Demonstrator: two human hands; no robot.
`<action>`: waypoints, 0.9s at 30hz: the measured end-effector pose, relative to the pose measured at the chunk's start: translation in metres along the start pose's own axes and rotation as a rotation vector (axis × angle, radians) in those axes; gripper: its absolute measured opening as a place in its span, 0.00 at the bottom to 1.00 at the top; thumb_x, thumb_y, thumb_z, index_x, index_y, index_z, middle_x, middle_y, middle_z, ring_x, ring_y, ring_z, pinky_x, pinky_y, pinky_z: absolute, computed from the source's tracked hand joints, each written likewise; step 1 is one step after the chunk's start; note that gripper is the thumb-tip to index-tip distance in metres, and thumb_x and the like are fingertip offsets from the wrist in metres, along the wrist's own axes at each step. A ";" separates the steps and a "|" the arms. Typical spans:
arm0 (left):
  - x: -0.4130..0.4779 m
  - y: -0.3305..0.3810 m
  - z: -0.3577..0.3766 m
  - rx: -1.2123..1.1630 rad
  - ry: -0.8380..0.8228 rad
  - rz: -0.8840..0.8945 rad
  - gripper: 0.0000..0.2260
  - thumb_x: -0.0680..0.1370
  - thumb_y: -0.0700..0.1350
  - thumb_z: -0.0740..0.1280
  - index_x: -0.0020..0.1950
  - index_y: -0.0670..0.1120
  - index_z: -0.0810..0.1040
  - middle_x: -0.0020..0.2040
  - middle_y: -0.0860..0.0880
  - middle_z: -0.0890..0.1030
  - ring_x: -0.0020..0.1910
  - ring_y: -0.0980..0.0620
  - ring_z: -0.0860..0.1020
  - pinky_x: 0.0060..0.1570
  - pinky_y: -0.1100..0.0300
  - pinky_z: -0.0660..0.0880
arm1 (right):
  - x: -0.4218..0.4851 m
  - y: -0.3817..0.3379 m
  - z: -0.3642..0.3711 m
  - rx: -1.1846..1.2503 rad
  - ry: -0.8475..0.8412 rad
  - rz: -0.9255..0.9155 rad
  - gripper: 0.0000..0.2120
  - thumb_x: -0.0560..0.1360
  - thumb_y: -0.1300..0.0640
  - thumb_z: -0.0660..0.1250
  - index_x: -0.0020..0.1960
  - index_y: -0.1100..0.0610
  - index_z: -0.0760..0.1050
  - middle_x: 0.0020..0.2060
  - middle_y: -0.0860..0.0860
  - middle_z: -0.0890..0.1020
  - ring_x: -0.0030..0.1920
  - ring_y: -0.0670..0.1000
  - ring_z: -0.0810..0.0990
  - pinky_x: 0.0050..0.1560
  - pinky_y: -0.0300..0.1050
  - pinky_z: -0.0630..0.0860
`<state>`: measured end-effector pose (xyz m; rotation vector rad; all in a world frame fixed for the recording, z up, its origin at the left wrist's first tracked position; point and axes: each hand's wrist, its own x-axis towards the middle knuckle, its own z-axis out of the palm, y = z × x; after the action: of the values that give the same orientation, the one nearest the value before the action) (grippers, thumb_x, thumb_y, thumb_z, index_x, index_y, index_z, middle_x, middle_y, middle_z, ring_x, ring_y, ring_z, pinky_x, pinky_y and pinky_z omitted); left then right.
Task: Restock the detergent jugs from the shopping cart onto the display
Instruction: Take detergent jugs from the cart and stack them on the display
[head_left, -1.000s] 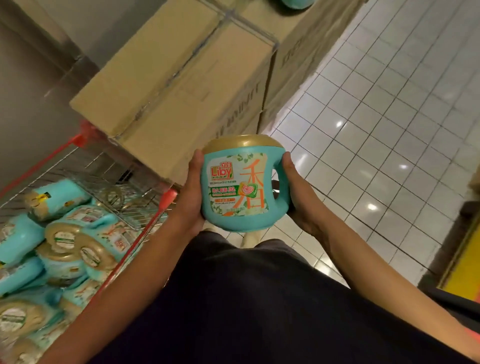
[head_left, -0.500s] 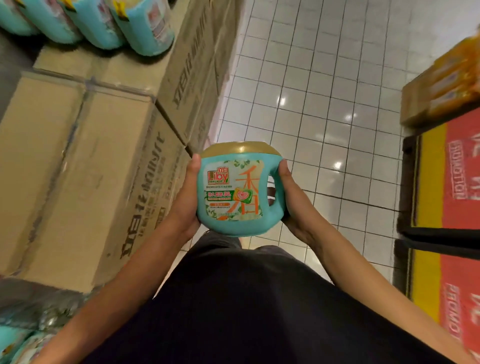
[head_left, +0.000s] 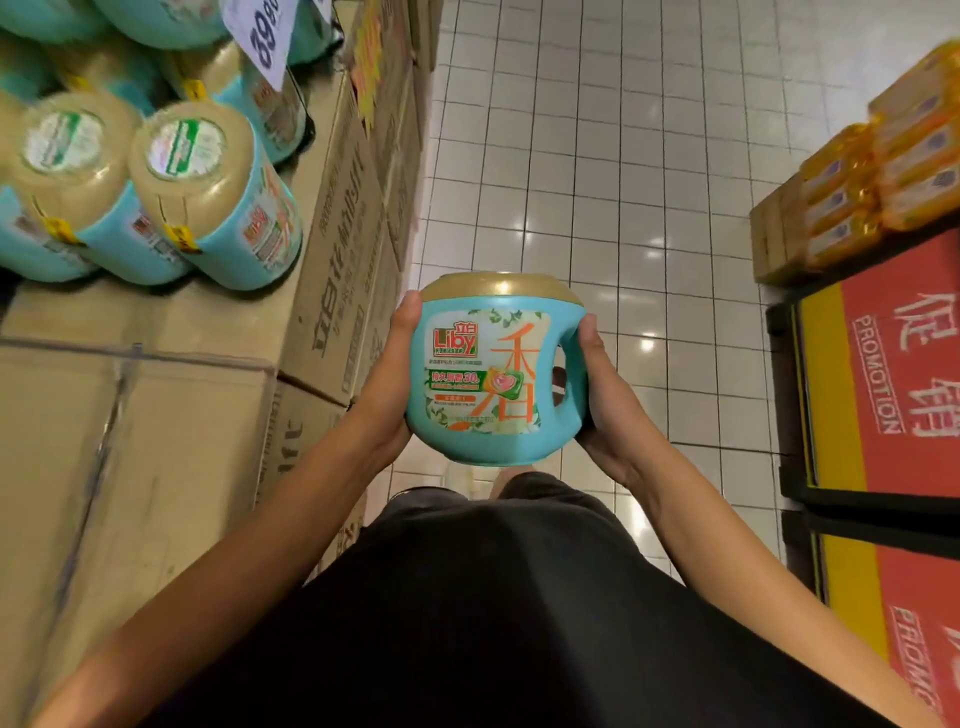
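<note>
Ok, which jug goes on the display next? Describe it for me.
Start at the cardboard boxes on the left, topped with stocked jugs. Right of them, over the tiled floor, the left hand and right hand hold one teal jug. Only it is off the boxes, its front Liby label facing the camera.

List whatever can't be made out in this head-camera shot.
Head view: fingers of the left hand and right hand, mostly hidden behind the held jug.
Price sign: cut off by the top edge, digits incomplete.
Display jugs: motion-blurred, labels unreadable.
Small print on the held jug: too small.
Shopping cart: outside the frame.
</note>
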<state>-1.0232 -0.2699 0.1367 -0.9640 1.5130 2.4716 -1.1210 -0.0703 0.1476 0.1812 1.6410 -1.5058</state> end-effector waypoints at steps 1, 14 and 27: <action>0.006 0.008 -0.001 -0.012 0.009 0.013 0.33 0.83 0.72 0.52 0.69 0.52 0.82 0.65 0.42 0.85 0.64 0.41 0.84 0.63 0.41 0.81 | 0.008 -0.011 0.002 -0.010 -0.013 -0.001 0.29 0.79 0.25 0.53 0.69 0.40 0.77 0.56 0.52 0.88 0.58 0.55 0.88 0.54 0.53 0.86; 0.049 0.127 -0.020 -0.334 0.391 0.219 0.28 0.83 0.69 0.57 0.67 0.52 0.85 0.64 0.42 0.85 0.63 0.42 0.84 0.54 0.49 0.84 | 0.141 -0.166 0.070 -0.226 -0.382 -0.056 0.38 0.75 0.24 0.56 0.73 0.49 0.76 0.66 0.61 0.82 0.66 0.65 0.82 0.68 0.67 0.78; 0.024 0.165 -0.043 -0.679 0.746 0.532 0.31 0.84 0.69 0.50 0.69 0.53 0.83 0.69 0.44 0.82 0.68 0.41 0.81 0.58 0.45 0.82 | 0.199 -0.258 0.206 -0.509 -0.908 -0.050 0.32 0.81 0.31 0.54 0.67 0.52 0.80 0.64 0.61 0.84 0.65 0.64 0.83 0.65 0.63 0.80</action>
<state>-1.0856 -0.3951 0.2378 -1.9929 1.1402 3.3477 -1.3019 -0.4006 0.2293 -0.7255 1.1988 -0.9171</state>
